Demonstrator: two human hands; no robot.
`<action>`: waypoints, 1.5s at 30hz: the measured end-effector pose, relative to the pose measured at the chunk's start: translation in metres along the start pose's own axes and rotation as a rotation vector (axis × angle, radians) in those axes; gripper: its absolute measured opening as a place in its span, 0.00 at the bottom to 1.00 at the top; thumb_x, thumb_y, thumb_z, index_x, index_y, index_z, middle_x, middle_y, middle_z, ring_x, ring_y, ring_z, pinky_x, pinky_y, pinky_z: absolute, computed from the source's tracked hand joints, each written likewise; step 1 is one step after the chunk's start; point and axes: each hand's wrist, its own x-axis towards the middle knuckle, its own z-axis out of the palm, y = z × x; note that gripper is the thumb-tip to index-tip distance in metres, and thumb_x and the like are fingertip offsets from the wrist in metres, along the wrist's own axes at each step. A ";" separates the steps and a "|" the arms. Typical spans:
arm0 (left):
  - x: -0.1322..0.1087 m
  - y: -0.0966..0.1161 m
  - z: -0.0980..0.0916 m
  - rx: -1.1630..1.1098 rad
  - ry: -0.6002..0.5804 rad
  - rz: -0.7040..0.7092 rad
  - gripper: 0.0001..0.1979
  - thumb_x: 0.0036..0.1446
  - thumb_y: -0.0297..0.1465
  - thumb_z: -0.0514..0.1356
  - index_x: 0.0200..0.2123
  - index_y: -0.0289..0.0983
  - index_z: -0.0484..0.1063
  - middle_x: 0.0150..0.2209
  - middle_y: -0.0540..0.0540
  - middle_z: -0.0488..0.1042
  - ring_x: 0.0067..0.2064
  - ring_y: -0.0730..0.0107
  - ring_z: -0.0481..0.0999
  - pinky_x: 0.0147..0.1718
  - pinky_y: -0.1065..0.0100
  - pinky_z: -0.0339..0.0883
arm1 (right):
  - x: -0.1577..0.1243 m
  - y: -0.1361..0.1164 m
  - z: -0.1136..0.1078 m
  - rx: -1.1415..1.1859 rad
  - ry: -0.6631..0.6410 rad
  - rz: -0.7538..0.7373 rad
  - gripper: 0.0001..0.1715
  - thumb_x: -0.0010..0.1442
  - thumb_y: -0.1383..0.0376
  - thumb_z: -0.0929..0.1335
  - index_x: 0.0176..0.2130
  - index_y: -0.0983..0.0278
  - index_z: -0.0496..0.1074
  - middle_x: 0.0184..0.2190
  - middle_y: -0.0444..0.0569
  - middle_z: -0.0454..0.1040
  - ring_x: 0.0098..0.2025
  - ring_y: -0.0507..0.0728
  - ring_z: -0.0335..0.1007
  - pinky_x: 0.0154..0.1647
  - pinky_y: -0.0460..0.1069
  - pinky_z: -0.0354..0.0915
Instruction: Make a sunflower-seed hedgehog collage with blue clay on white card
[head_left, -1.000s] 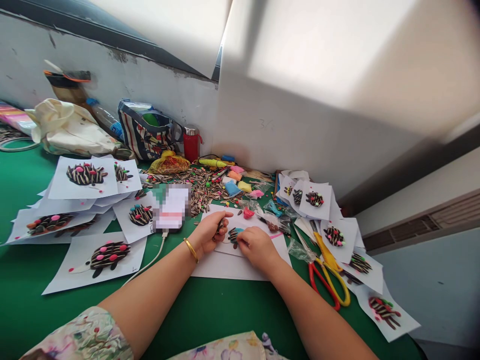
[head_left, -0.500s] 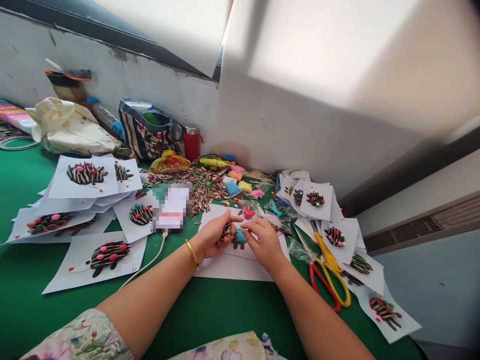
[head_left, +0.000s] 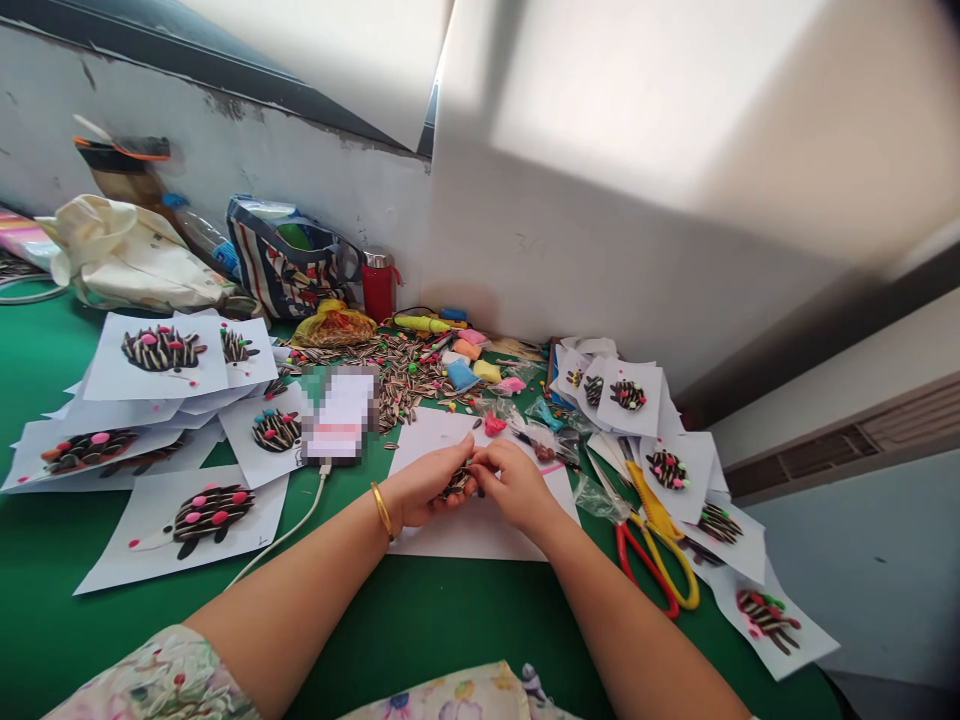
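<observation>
My left hand [head_left: 431,485], with a gold bangle at the wrist, is curled around several striped sunflower seeds [head_left: 456,484]. Fingers of my right hand [head_left: 511,487] are pinched together against those seeds at the left fingertips; what lies between them is too small to make out. Both hands are over a white sheet of paper [head_left: 480,543]. The blue clay shape on this sheet is hidden behind the hands. Beyond them lie a red clay lump [head_left: 494,424] and a brown clay lump [head_left: 544,452].
Finished seed-and-clay pictures are stacked at left [head_left: 202,515] and right [head_left: 667,470]. Scissors [head_left: 660,560] lie by my right forearm. Loose seeds [head_left: 401,365] and clay packets [head_left: 461,375] spread behind the paper. A phone [head_left: 341,415] with a cable stands left of the sheet.
My right hand has moved left from above the blue clay to the seeds in my left hand, covering the clay. The view has shifted slightly.
</observation>
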 end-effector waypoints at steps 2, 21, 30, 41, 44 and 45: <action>0.001 0.001 0.000 -0.027 0.018 0.005 0.24 0.54 0.54 0.57 0.32 0.37 0.66 0.22 0.54 0.65 0.17 0.83 0.57 0.16 0.76 0.38 | 0.000 0.000 -0.001 -0.010 0.010 -0.023 0.11 0.62 0.71 0.65 0.29 0.62 0.72 0.29 0.45 0.70 0.37 0.55 0.65 0.40 0.50 0.59; 0.007 0.005 -0.004 0.097 0.220 0.211 0.19 0.56 0.47 0.58 0.30 0.37 0.63 0.21 0.56 0.60 0.17 0.83 0.54 0.15 0.77 0.43 | 0.000 0.007 0.000 0.133 0.191 0.007 0.06 0.61 0.67 0.66 0.36 0.61 0.74 0.33 0.45 0.75 0.36 0.55 0.68 0.39 0.49 0.62; 0.012 0.014 -0.027 0.408 0.483 0.285 0.17 0.59 0.43 0.53 0.37 0.35 0.73 0.21 0.54 0.62 0.20 0.76 0.59 0.19 0.73 0.51 | 0.010 0.040 0.005 -0.058 0.146 0.077 0.07 0.58 0.70 0.67 0.32 0.62 0.76 0.34 0.47 0.76 0.41 0.57 0.69 0.44 0.51 0.63; 0.023 0.001 -0.037 0.970 0.448 0.360 0.17 0.60 0.36 0.50 0.39 0.36 0.77 0.36 0.42 0.79 0.35 0.62 0.75 0.36 0.67 0.62 | 0.015 0.029 0.010 -0.278 0.045 0.063 0.08 0.60 0.71 0.66 0.33 0.62 0.74 0.35 0.48 0.73 0.42 0.57 0.66 0.46 0.51 0.59; 0.024 0.000 -0.038 0.992 0.436 0.351 0.17 0.60 0.36 0.50 0.40 0.36 0.77 0.37 0.42 0.79 0.35 0.62 0.75 0.35 0.67 0.62 | 0.015 0.031 0.012 -0.309 0.037 0.047 0.08 0.61 0.71 0.66 0.33 0.62 0.74 0.35 0.48 0.73 0.41 0.57 0.65 0.45 0.51 0.59; 0.024 0.000 -0.038 0.995 0.437 0.344 0.17 0.60 0.36 0.50 0.40 0.36 0.77 0.37 0.42 0.79 0.35 0.63 0.75 0.35 0.67 0.62 | 0.015 0.032 0.013 -0.320 0.034 0.042 0.08 0.61 0.70 0.66 0.33 0.62 0.74 0.35 0.48 0.72 0.41 0.57 0.65 0.45 0.51 0.59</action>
